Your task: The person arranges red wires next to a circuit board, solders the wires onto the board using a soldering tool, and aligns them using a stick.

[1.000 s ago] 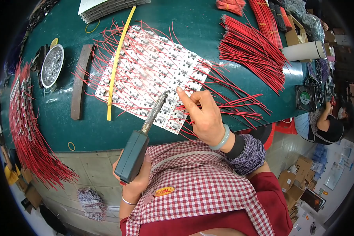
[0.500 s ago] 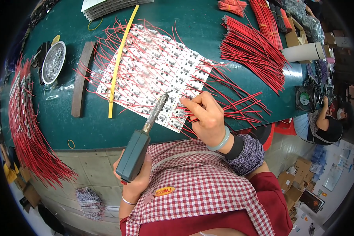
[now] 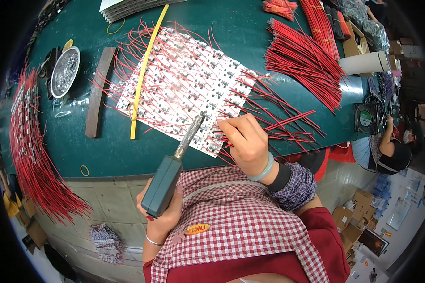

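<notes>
My left hand (image 3: pixel 173 211) is wrapped round the dark green handle of a soldering iron (image 3: pixel 161 185). The iron's worn metal barrel slants up and right, its tip over a white panel of small circuit boards (image 3: pixel 222 80). Just right of that tip, my right hand (image 3: pixel 250 141) is closed in a pinch on a red wire at the panel's lower right part; the fingers mostly hide the wire's end. Red wires (image 3: pixel 288 120) fan out from the panel's right edge. Thinner red wires cover its left part, crossed by a yellow strip (image 3: pixel 143 80).
A dark bar (image 3: pixel 99 94) and a bowl of shiny bits (image 3: pixel 65 73) lie left of the panel. Wired boards (image 3: pixel 30 137) hang over the table's left edge. At the upper right are a red wire pile (image 3: pixel 302 63), a white tube (image 3: pixel 363 62) and a fan (image 3: pixel 365 118). Another person (image 3: pixel 394 146) sits far right.
The view has shifted very slightly. Both hands keep almost the same place over the panel, and the iron's tip has moved marginally.
</notes>
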Tool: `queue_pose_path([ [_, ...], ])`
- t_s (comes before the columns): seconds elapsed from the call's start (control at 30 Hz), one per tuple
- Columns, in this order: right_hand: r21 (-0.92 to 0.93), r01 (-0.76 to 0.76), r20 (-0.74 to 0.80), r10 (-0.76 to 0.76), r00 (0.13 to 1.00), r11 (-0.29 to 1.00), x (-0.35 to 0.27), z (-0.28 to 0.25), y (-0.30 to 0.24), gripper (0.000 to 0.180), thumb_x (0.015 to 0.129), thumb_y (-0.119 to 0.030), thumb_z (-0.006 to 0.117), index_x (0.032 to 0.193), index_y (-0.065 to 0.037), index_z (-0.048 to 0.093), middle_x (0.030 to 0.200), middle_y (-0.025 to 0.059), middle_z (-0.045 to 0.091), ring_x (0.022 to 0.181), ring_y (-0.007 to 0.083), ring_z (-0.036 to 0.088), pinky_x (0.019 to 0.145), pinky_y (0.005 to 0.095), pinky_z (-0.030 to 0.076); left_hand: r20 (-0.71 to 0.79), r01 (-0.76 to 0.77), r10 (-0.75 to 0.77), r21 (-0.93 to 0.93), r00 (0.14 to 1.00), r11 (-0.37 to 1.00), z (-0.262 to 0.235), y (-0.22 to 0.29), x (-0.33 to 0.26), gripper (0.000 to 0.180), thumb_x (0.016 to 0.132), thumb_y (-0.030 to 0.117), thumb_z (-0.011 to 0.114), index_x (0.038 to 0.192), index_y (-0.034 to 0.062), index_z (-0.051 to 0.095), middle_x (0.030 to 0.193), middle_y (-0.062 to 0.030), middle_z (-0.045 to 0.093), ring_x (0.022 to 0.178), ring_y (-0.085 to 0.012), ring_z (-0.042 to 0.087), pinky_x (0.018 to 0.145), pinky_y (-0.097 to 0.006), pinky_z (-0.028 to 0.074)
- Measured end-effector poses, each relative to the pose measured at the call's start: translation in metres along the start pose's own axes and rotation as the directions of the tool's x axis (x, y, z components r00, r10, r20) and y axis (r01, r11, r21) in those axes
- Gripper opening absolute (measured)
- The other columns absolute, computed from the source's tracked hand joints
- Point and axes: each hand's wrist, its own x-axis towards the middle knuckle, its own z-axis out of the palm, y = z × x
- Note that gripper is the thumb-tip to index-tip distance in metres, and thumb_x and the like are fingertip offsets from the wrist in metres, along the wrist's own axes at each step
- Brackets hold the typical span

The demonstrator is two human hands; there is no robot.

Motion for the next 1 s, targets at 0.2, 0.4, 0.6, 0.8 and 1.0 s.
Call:
queue_pose_path([
  [0.2,0.029,-0.009,0.051,0.008,0.999,1.000,0.000,0.000,-0.001,0.033,0.069,0.003,0.065,0.102,0.005,0.068,0.093,0.0122,0.061,0.080,0.0268,0.060,0.066,0.0350,0.052,0.039,0.015,-0.015,0.005,0.999,1.000,-0.001,0.004,0.001,0.026,0.070,-0.007,0.069,0.096,-0.0089,0.069,0.087,-0.0177,0.069,0.067,-0.0258,0.070,0.060,-0.031,0.054],
  [0.4,0.034,-0.025,0.069,0.022,0.997,0.999,0.000,0.000,-0.004,0.032,0.070,0.004,0.065,0.102,0.004,0.068,0.092,0.0116,0.060,0.081,0.0264,0.060,0.066,0.0350,0.052,0.098,0.077,-0.079,0.027,0.992,0.997,-0.004,0.006,0.000,0.026,0.069,-0.007,0.069,0.095,-0.0083,0.069,0.088,-0.0170,0.069,0.068,-0.0259,0.071,0.061,-0.031,0.054],
  [0.6,-0.012,0.004,0.086,-0.003,0.996,1.000,-0.001,0.002,-0.002,0.030,0.072,-0.002,0.065,0.101,0.003,0.068,0.092,0.0100,0.060,0.082,0.0252,0.060,0.068,0.0349,0.051,0.137,0.009,-0.023,0.105,0.990,0.994,-0.006,0.014,0.008,0.024,0.069,-0.007,0.068,0.092,-0.0078,0.069,0.085,-0.0157,0.068,0.065,-0.0251,0.069,0.059,-0.030,0.053],
  [0.8,-0.047,0.003,0.082,0.001,0.997,0.999,-0.001,0.003,-0.005,0.029,0.073,-0.005,0.065,0.101,0.002,0.069,0.091,0.0089,0.061,0.082,0.0245,0.060,0.069,0.0349,0.051,0.107,-0.034,0.022,0.107,0.994,0.994,-0.003,0.017,0.012,0.022,0.068,-0.007,0.067,0.090,-0.0075,0.068,0.084,-0.0154,0.067,0.063,-0.0241,0.068,0.058,-0.030,0.051],
  [1.0,-0.048,0.010,0.090,-0.005,0.996,0.999,0.000,0.004,-0.006,0.029,0.073,-0.003,0.065,0.100,0.004,0.068,0.091,0.0097,0.061,0.081,0.0251,0.059,0.068,0.0345,0.052,0.111,-0.065,0.049,0.144,0.993,0.987,-0.003,0.019,0.014,0.020,0.067,-0.007,0.067,0.088,-0.0070,0.068,0.082,-0.0145,0.067,0.061,-0.0240,0.066,0.057,-0.030,0.051],
])
